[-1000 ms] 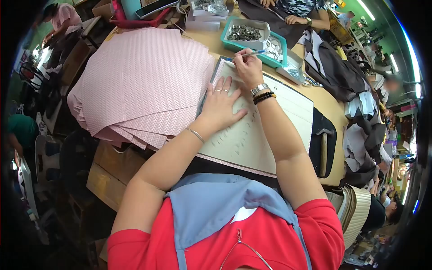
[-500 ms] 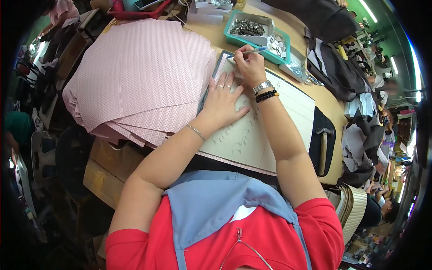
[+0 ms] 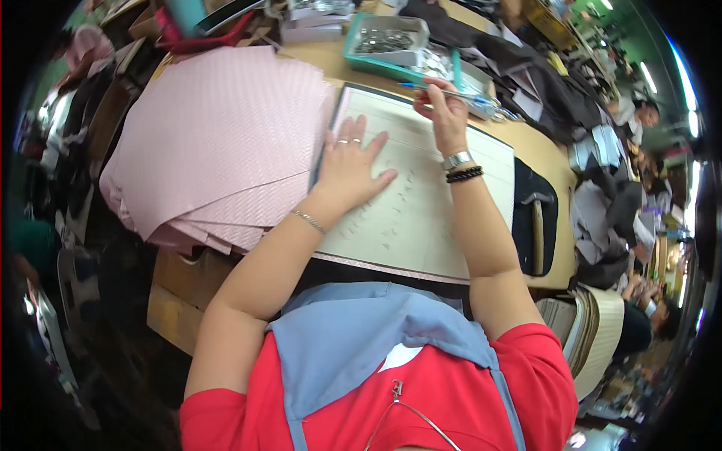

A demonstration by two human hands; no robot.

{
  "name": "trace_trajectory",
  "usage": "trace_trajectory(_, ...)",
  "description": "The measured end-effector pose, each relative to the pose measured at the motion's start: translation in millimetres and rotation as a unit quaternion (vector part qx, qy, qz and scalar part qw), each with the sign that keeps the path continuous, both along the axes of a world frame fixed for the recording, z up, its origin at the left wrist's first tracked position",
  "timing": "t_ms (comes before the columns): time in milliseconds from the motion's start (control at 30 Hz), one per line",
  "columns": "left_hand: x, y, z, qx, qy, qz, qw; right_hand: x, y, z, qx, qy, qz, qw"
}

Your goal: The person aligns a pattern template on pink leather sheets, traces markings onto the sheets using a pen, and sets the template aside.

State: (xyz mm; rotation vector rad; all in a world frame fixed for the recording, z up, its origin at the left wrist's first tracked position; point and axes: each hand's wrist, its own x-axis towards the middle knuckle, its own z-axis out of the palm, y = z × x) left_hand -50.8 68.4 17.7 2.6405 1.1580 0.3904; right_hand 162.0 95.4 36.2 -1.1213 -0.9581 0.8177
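My left hand [image 3: 352,167] lies flat with fingers spread on a pale board [image 3: 421,218] that bears faint pencil-like marks and ruled lines. My right hand [image 3: 445,113] pinches a blue-tipped pen [image 3: 464,95], held above the board's upper part, its tip pointing left and clear of the surface. Left of the board is a fanned stack of pink herringbone-textured sheets [image 3: 218,135]; the board's left edge meets them. A strip of pink shows along the board's lower edge.
Behind the board stands a teal tray [image 3: 353,54] with small metal parts. A hammer [image 3: 538,237] rests on a black pad at the right. Dark material [image 3: 556,98] is heaped at the back right. A red tray [image 3: 214,39] sits back left. People are around.
My right hand with the pen has lifted from the board's top left corner and moved right. My left hand stays flat on the board. The view has shifted slightly, and the dark material behind has moved.
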Motion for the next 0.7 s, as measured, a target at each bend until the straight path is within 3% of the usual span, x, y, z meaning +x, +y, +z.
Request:
trace_trajectory(100,3.0,3.5,10.4,-0.025,0.042,-0.003,0.999,72.2,-53.1,1.6,-0.016,-0.067,-0.082,0.994)
trace_trajectory(167,9.3,3.2,30.4,-0.033,0.134,0.004,0.99,122.5,-94.0,4.2,-0.015,-0.097,-0.151,0.984)
trace_trajectory(300,35.5,-1.7,46.4,0.012,0.138,-0.028,0.99,193.7,-163.5,2.2,-0.012,-0.058,-0.268,0.962)
trace_trajectory(467,113.0,-20.5,47.5,0.05,0.072,-0.154,0.984,227.3,-200.7,-24.6,-0.029,-0.195,-0.302,0.933)
trace_trajectory(567,158.0,-37.5,27.4,0.055,0.024,-0.222,0.973,233.4,-205.3,-32.7,-0.025,-0.219,-0.319,0.922)
trace_trajectory(600,168.1,-43.1,23.5,0.056,0.031,-0.234,0.97,233.6,-207.0,-29.8,-0.067,-0.265,-0.321,0.907)
trace_trajectory(700,187.2,-54.3,14.0,0.05,0.051,-0.253,0.965,224.3,-205.9,-16.0,-0.092,-0.378,-0.263,0.883)
